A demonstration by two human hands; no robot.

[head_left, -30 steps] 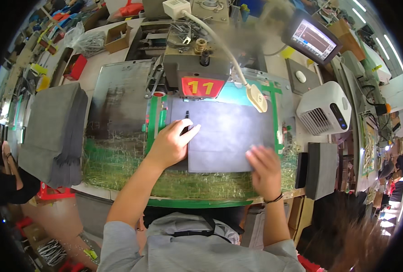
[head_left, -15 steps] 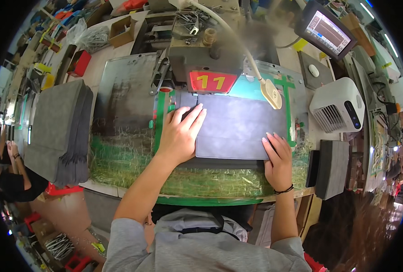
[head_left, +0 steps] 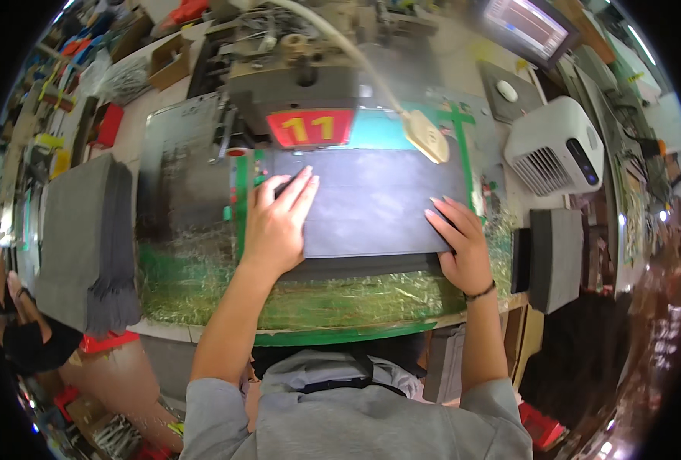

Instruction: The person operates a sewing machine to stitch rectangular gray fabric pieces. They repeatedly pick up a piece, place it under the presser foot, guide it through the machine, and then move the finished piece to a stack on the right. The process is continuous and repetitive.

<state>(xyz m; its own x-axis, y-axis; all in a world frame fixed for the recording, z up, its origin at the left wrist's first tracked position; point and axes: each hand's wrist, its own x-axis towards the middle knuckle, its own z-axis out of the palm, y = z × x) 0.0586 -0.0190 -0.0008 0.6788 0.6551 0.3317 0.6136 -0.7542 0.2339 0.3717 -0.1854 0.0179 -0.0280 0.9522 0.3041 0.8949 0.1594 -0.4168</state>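
We saw the grey sheet [head_left: 379,211] as smooth and matt, with a soft sheen under the light; whether it was leather or coated cloth, we could not tell. At six o'clock from it, we found clear film [head_left: 348,303], glossy and crinkled over green. Toward nine o'clock we saw matt, fabric-like grey pieces [head_left: 76,238], and between nine and ten a worn metal plate [head_left: 178,142]. At two o'clock we noted a fan unit [head_left: 557,142] of smooth white plastic; at ten, a box [head_left: 169,65] of matt brown cardboard.
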